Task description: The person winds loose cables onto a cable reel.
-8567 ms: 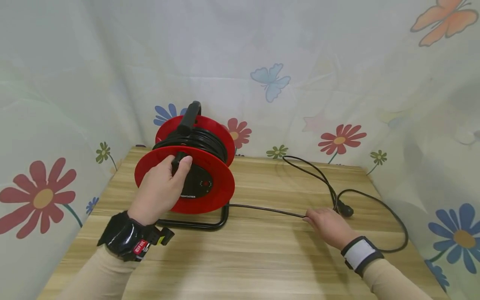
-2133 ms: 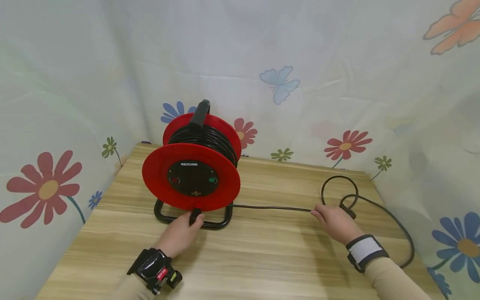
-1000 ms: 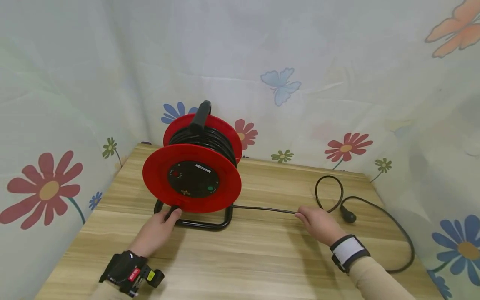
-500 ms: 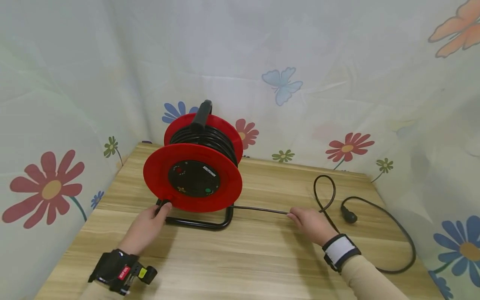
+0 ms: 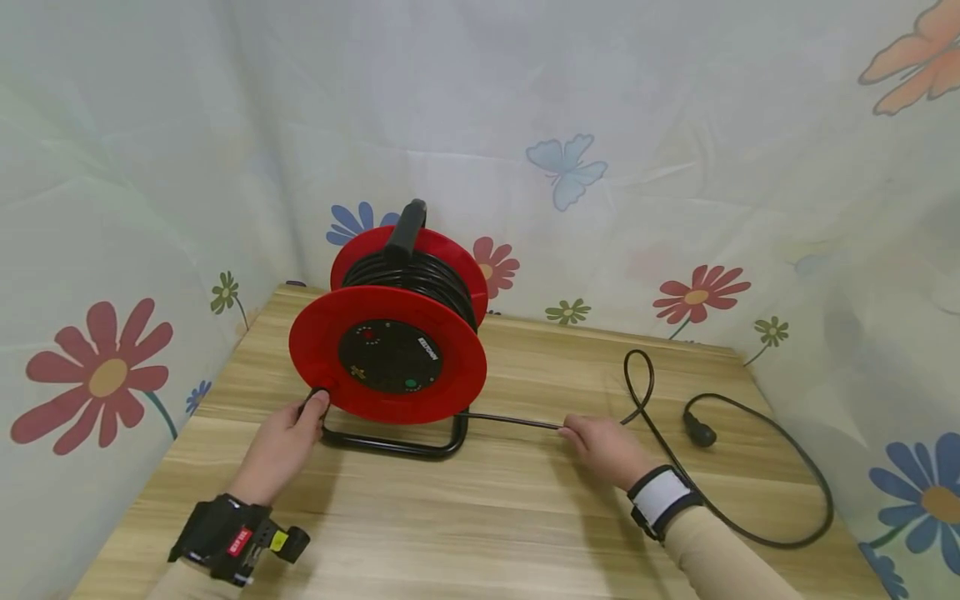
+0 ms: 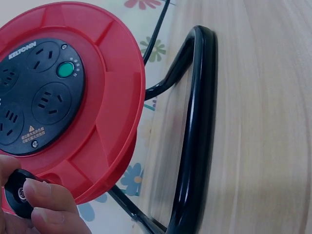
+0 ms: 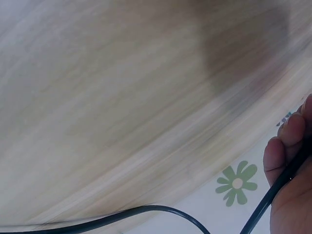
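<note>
A red cable reel (image 5: 315, 333) with black cable wound on its drum stands on a black tubular frame at the table's left. In the left wrist view, sockets and a green button show on the reel's dark centre panel (image 6: 48, 122). My left hand (image 5: 277, 446) pinches the small black crank knob (image 6: 17, 195) at the reel's lower left rim. To the right, my right hand (image 5: 607, 450) grips the black cable (image 5: 513, 420), which runs fairly straight from the reel to the fingers. Behind that hand the cable loops and curves round to a black plug (image 5: 699, 430) lying on the table.
A wooden table (image 5: 465, 533) carries everything. White curtain (image 5: 450, 100) printed with flowers and butterflies hangs behind and along both sides. The reel's carrying handle (image 5: 405, 233) sticks up at the top.
The reel has turned clockwise, with my left hand carrying the knob from the bottom to the lower left. My right hand has moved left toward the reel with the cable, and the loop has narrowed.
</note>
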Tool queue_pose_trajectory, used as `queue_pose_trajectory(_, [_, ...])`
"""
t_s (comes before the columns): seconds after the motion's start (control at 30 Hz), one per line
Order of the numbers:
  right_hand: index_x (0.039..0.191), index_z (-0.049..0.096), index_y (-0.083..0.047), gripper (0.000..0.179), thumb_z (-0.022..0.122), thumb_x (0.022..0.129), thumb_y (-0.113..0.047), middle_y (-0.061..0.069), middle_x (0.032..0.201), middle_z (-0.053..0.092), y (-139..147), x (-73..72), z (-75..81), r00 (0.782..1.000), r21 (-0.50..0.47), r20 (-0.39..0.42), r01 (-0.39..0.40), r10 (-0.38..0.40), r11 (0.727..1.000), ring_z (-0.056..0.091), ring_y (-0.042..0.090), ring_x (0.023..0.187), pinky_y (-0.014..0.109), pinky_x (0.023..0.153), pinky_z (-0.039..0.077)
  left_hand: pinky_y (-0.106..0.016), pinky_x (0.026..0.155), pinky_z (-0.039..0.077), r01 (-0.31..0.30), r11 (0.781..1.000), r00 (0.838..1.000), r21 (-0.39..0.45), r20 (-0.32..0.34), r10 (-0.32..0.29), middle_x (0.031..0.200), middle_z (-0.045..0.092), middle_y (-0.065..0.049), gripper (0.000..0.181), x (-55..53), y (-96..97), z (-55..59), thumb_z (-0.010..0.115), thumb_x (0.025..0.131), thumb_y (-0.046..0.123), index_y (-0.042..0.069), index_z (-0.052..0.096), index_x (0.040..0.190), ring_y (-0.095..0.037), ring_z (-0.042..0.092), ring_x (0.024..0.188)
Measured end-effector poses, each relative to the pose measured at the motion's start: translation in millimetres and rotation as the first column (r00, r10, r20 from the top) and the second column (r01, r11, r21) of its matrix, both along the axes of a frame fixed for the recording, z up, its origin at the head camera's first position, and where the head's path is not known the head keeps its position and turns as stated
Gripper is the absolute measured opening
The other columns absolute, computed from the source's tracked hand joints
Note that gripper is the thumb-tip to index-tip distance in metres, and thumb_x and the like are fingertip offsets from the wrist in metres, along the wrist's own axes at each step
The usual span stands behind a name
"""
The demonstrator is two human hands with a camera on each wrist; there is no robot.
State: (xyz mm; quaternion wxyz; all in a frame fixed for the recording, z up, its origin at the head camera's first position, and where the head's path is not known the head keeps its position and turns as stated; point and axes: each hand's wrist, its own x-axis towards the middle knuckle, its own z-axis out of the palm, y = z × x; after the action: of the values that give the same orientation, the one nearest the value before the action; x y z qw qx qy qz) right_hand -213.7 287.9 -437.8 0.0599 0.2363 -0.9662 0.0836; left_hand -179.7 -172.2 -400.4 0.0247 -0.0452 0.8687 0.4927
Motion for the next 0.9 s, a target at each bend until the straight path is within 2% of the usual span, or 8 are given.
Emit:
queue_pose_trajectory(0.13, [0.075,0.049,-0.02,0.023,0.054,0.097,-0.028,-0.01,0.056,0.038,-3.5,-0.1,-1.3,1.0,-0.001,0.003,0.007,-0.007,1.0,0.04,0.006,0.051,0.027,0.05,0.036,-0.031,0.049,0.032,-0.008,1.0,1.0,-0.007,-0.006,0.008,0.067,0.049,-0.006,0.067,-1.0,-1.5,0.0,0.031,0.093,0.065,0.003,0.054,0.079,-0.022,0.042,0.057])
queue_pose_trajectory(0.37, [0.076,0.051,-0.021,0.022,0.053,0.097,-0.029,-0.01,0.058,0.042,-10.7,-2.9,-5.1,1.0,-0.002,0.011,-0.002,0.002,1.0,0.043,0.007,0.053,0.028,0.052,0.039,-0.03,0.043,0.027,-0.035,0.999,0.998,-0.007,-0.054,0.035,0.055,0.041,-0.003,0.066,-2.8,-3.3,0.0,0.033,0.093,0.065,0.006,0.049,0.07,-0.022,0.036,0.047])
queue_pose_trajectory(0.6, [0.075,0.051,-0.021,0.024,0.054,0.097,-0.03,-0.01,0.058,0.042,-22.5,-7.0,-9.7,0.999,-0.015,-0.02,-0.032,0.032,0.999,0.043,0.007,0.053,0.027,0.05,0.039,-0.03,0.042,0.027,-0.064,0.998,0.993,0.018,-0.102,0.065,0.057,0.04,-0.005,0.065,-2.6,-5.0,8.5,0.033,0.094,0.063,0.004,0.049,0.073,-0.022,0.036,0.047])
queue_pose_trajectory(0.9, [0.075,0.052,-0.02,0.023,0.055,0.096,-0.029,-0.01,0.058,0.043,-42.5,-9.9,-9.1,0.998,-0.022,-0.008,-0.055,0.055,0.998,0.044,0.007,0.054,0.027,0.051,0.04,-0.032,0.041,0.03,-0.094,0.994,0.975,0.056,-0.194,0.103,0.06,0.041,-0.008,0.065,-4.7,-6.2,19.8,0.033,0.095,0.062,0.003,0.051,0.075,-0.024,0.039,0.049])
